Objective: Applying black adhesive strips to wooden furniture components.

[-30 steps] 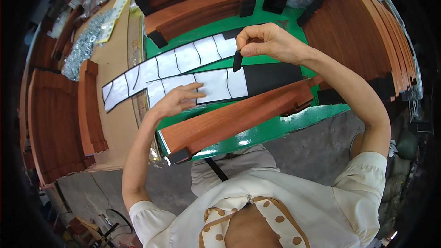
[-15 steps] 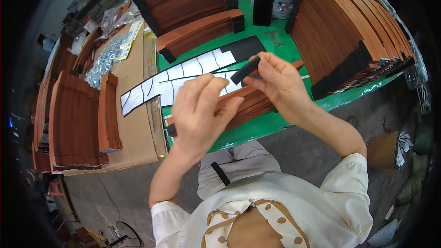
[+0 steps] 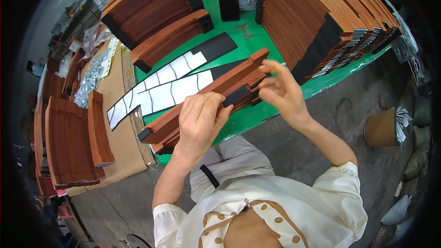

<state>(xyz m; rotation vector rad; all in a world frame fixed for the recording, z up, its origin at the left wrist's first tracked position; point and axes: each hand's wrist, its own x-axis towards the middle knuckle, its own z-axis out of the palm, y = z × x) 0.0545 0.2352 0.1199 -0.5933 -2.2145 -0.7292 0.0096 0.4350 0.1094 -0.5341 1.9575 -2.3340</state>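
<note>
The left hand holds one black strip over wooden boards; the right hand is half open near it.

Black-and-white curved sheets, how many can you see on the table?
2: the far sheet and the near sheet, closer to the person and partly hidden behind the wooden piece. More might be hidden underneath.

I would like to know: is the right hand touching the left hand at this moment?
Apart: the head view shows a visible gap between the right hand and the left hand, with a black strip seen there.
</note>
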